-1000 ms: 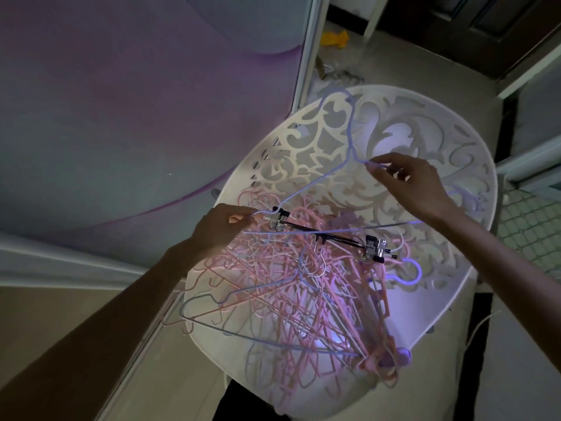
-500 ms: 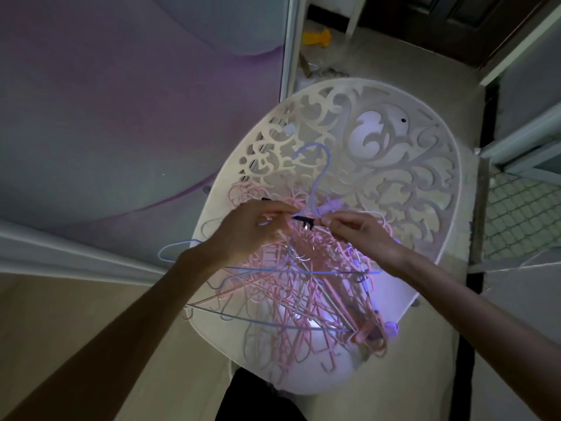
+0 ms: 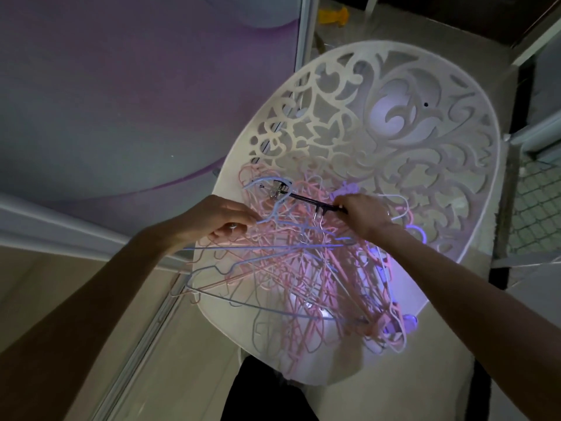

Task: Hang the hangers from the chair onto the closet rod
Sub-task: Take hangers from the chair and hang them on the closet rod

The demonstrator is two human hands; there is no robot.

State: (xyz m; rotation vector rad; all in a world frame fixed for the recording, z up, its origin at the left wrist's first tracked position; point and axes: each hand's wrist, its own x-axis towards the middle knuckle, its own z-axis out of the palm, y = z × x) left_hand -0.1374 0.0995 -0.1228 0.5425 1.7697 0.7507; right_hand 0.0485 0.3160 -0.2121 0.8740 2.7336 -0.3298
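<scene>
On the white cut-out chair (image 3: 379, 123) lies a tangled heap of pink and blue hangers (image 3: 303, 268), none yet on a closet rod, which is out of view. The right hand (image 3: 364, 214) pinches the black clip hanger (image 3: 306, 200); the left hand (image 3: 218, 217) is closed on a blue hanger (image 3: 273, 217). Hooks interlock, so lifting one could likely drag others off the seat.

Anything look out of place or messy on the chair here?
Yes. The hangers lie in a tangled heap on the white chair, hooks interlocked, several poking past the seat's left edge. A black clip hanger is snarled on top.
</scene>
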